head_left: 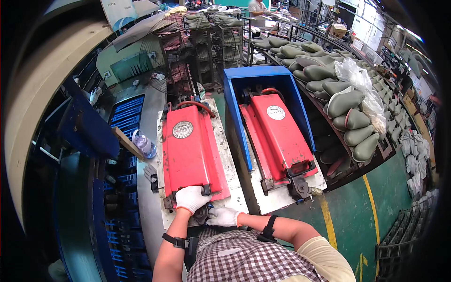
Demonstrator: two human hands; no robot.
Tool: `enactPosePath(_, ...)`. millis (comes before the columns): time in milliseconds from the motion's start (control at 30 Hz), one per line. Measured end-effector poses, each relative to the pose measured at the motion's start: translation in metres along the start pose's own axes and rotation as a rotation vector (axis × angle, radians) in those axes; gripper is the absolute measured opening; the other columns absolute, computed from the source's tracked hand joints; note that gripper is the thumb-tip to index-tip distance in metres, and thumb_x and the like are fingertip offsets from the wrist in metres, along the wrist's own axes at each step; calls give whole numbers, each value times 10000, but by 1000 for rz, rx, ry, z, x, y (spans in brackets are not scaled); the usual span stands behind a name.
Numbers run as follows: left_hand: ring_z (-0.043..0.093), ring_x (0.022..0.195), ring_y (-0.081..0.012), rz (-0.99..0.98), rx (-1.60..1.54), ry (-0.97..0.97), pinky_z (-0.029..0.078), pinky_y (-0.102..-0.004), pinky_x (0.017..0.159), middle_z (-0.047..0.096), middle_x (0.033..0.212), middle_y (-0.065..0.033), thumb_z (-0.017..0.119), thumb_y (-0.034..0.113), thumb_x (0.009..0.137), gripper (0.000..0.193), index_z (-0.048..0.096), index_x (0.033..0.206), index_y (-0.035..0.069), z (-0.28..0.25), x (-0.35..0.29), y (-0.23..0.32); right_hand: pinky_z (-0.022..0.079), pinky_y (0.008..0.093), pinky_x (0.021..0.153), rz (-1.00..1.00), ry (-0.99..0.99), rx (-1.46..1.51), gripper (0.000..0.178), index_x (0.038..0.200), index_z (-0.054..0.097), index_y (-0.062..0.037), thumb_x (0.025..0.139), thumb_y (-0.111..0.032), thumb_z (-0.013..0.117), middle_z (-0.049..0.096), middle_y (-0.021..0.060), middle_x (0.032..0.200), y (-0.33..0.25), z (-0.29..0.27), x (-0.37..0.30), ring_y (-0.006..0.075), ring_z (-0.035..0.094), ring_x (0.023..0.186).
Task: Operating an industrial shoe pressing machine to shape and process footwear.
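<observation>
A long red metal machine cover [188, 150] lies lowered on a pale, stained base plate [235, 185] in front of me. My left hand [191, 198], in a white knit glove with an orange cuff, is closed around the black handle [206, 190] at the cover's near end. Beside it my right hand [223, 217], gloved the same way, has its fingers bent against a dark round fitting [201, 214] with a small blue part. What those fingers hold, if anything, is hidden. A reddish hose [199, 104] loops over the cover's far end.
To the right stands a second red machine [282, 136] under a blue metal hood [258, 71]. Beyond it, a rack holds many green boots [357, 122] and a clear plastic bag [354, 75]. A water bottle [143, 143] and a loose glove [150, 172] are left of the machine.
</observation>
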State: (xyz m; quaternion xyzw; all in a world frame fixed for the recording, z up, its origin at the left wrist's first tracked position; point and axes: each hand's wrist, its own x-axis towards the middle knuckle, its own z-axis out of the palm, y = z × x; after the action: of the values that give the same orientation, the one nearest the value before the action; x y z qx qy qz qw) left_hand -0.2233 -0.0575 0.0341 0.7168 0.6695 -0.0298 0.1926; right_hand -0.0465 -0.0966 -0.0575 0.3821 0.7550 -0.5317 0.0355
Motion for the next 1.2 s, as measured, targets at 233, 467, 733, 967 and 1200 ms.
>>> enactPosePath(233,765,884,-332,8,-5,9,598,-460,812,782,920,-144,710,596,790,470,831,993,189,3,0,-4,525,452,980,6,14,10,713,1429,572,3,954,-523,650,722,267,1179,-6,-1,-5,386,706,1093)
enactPosePath(467,763,901,-343,19,-28,-6,596,-471,825,782,938,-154,709,577,787,465,825,997,179,3,1,-5,529,456,971,28,18,-24,714,1427,574,-2,950,-527,650,726,263,1163,-5,-1,-5,392,707,1083)
enactPosePath(733,760,910,-349,27,-27,-9,595,-478,841,781,945,-156,710,570,793,456,821,996,177,3,1,-6,490,447,1067,31,6,-12,747,1445,562,0,949,-553,640,665,281,1323,-3,0,-4,408,643,1241)
enactPosePath(967,754,939,-348,26,-47,-32,589,-456,856,780,975,-156,714,613,776,526,816,997,146,-1,0,-4,496,451,1055,37,-2,-31,743,1451,559,-2,951,-545,642,672,275,1313,3,2,0,410,650,1226)
enactPosePath(1200,742,976,-369,119,-67,-117,570,-468,876,771,1027,-178,691,691,817,636,783,1018,94,-5,5,-15,541,444,958,4,25,30,694,1414,589,-11,951,-523,656,726,246,1181,-5,-1,-7,371,718,1062)
